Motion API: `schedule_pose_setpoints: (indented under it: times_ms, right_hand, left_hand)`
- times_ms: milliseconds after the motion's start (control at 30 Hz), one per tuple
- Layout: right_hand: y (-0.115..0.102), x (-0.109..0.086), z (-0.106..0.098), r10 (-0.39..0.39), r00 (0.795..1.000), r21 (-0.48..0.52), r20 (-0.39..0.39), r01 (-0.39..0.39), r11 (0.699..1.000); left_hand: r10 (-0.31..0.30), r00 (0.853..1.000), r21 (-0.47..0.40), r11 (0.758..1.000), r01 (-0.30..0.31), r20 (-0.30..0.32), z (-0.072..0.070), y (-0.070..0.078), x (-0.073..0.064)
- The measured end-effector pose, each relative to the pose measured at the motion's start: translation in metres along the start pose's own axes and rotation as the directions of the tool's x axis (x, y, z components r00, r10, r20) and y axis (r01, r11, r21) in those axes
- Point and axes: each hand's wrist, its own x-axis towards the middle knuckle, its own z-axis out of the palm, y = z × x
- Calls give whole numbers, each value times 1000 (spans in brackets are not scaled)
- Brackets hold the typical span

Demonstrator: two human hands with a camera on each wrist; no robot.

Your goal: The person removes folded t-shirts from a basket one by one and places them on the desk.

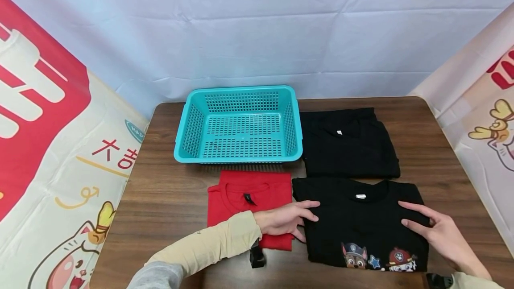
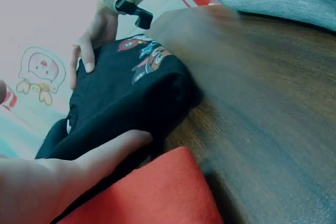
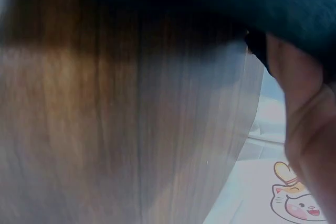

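Observation:
A folded black T-shirt [image 1: 373,222], with a white neck label and cartoon dog heads printed near its front edge, lies between my two hands. My left hand [image 1: 283,220] grips its left side, with some fingertips on top of the cloth. My right hand [image 1: 445,235] holds the opposite side; two digits show on top and the others are hidden. In the left wrist view the T-shirt [image 2: 123,93] looks bulky along its near edge. Dark cloth [image 3: 210,3] covers the top of the right wrist view, over the wooden tabletop.
A folded red T-shirt [image 1: 249,191] lies under my left forearm. Behind it stands a turquoise plastic basket [image 1: 238,160] with nothing inside. A second folded black T-shirt [image 1: 349,146] lies right of the basket. Printed cloth hangs around the wooden table [image 1: 168,191].

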Motion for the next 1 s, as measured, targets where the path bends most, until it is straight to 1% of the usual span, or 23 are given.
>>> schedule_pose_setpoints:
  times_ms: [100, 267, 400, 533, 667, 800, 1000]
  right_hand:
    - [5, 1, 0, -9, 1000, -18, 22, 10, 1000]
    - [7, 5, -1, -31, 997, -71, 72, 36, 997]
    - [7, 8, -3, -12, 991, -116, 131, 27, 993]
    - [5, 10, -2, 29, 981, -129, 194, -4, 992]
    - [4, 11, 1, 52, 969, -135, 240, -20, 991]
    - [3, 12, 3, 56, 965, -161, 256, -14, 987]
    - [5, 16, 2, 60, 961, -189, 271, -8, 982]
  left_hand:
    - [-31, 1000, -12, 999, 31, -7, 0, 0, 1]
    - [-68, 996, 45, 996, 70, -51, 2, -1, 2]
    - [-95, 992, 68, 993, 101, -83, 4, -1, 2]
    - [-116, 988, 82, 989, 124, -100, 7, -2, 1]
    - [-141, 985, 109, 982, 151, -99, 7, -4, 1]
    - [-165, 983, 142, 974, 175, -81, 6, -6, 1]
    - [-167, 983, 160, 971, 177, -77, 8, -7, 2]
